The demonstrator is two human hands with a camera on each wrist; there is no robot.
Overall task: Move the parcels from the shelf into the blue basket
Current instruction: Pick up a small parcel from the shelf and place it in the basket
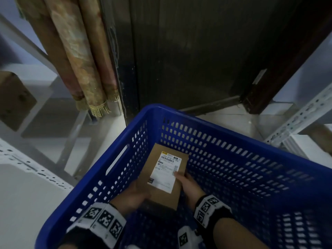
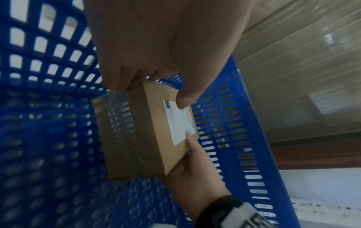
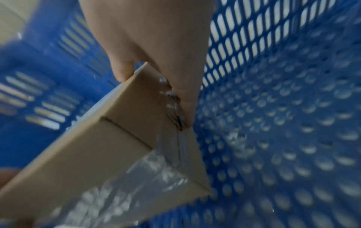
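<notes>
A brown cardboard parcel [image 1: 166, 177] with a white shipping label [image 1: 165, 170] is held low inside the blue perforated basket [image 1: 233, 133], near its left wall. My left hand [image 1: 133, 192] grips the parcel's left near side, thumb on top. My right hand [image 1: 187, 183] grips its right edge, thumb on the label. In the left wrist view the parcel [image 2: 140, 131] hangs above the basket floor [image 2: 48, 177], between my left hand [image 2: 156, 74] and right hand [image 2: 193, 157]. The right wrist view shows my right hand [image 3: 152, 74] pinching the taped parcel [image 3: 109, 146] at its corner.
White metal shelving [image 1: 28, 168] stands to the left, with a brown box [image 1: 14, 101] on a lower level. A slotted white shelf post [image 1: 301, 114] rises at the right. Rolled patterned fabric [image 1: 80, 56] leans by a dark door [image 1: 188, 51] behind the basket.
</notes>
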